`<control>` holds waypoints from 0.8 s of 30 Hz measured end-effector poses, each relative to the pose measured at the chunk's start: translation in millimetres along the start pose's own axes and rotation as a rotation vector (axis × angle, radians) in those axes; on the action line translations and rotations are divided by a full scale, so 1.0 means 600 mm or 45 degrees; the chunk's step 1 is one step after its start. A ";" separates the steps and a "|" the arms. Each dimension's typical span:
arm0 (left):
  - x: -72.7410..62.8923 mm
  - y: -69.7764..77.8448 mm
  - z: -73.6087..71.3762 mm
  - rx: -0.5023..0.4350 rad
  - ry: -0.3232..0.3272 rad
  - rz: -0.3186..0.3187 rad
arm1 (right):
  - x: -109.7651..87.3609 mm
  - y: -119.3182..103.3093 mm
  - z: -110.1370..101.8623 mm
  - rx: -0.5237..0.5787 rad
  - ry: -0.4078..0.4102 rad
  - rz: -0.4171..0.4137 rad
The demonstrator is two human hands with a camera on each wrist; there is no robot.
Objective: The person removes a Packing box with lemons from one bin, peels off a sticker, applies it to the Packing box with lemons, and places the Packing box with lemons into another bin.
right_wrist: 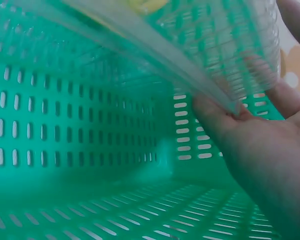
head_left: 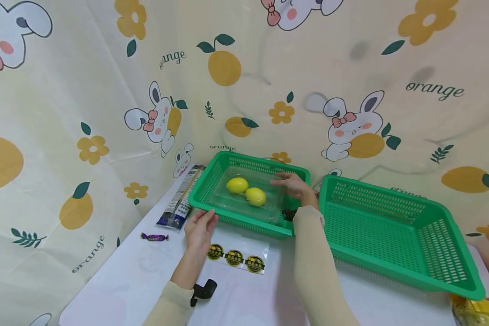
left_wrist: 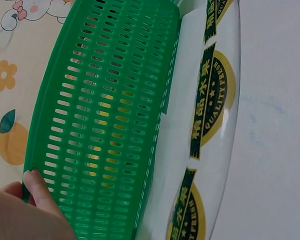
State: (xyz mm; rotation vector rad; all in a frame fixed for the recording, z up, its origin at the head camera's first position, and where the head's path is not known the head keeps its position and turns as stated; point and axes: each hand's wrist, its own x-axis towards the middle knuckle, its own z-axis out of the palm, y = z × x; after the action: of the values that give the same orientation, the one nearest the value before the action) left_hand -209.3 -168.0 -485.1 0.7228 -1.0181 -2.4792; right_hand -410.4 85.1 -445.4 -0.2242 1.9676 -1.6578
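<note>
Two yellow lemons point(head_left: 237, 185) lie in a clear plastic container point(head_left: 230, 203) inside the left green basket point(head_left: 244, 221). My right hand point(head_left: 295, 185) reaches into that basket from the right. In the right wrist view its thumb and fingers point(right_wrist: 215, 117) pinch the corner of the clear container point(right_wrist: 220, 55), above the basket floor. At the front left of the same basket, my left hand point(head_left: 199, 228) grips the rim, with one fingertip over the edge in the left wrist view. Part of the left hand's grip is hidden behind the basket wall.
A second green basket point(head_left: 375, 235) stands to the right. Long dark packages point(head_left: 181, 199) lie left of the first basket, near a purple wrapped candy point(head_left: 155, 237). Round fruit stickers point(head_left: 234, 258) on a clear sheet lie in front. A yellow package point(head_left: 478, 310) sits bottom right.
</note>
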 end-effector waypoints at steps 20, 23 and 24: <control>-0.003 -0.003 0.000 -0.020 0.011 -0.003 | -0.010 0.001 0.007 -0.027 -0.018 0.100; -0.002 -0.003 0.001 -0.014 0.012 -0.003 | -0.010 -0.002 0.006 -0.029 0.006 0.096; -0.002 -0.003 0.000 -0.011 0.011 -0.005 | -0.009 -0.004 0.005 -0.019 0.016 0.098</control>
State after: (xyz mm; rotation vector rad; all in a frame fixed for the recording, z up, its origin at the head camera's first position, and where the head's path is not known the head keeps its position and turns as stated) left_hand -208.7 -166.0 -485.9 0.7327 -1.0030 -2.4807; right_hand -404.7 84.7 -441.9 -0.1424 1.9737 -1.6000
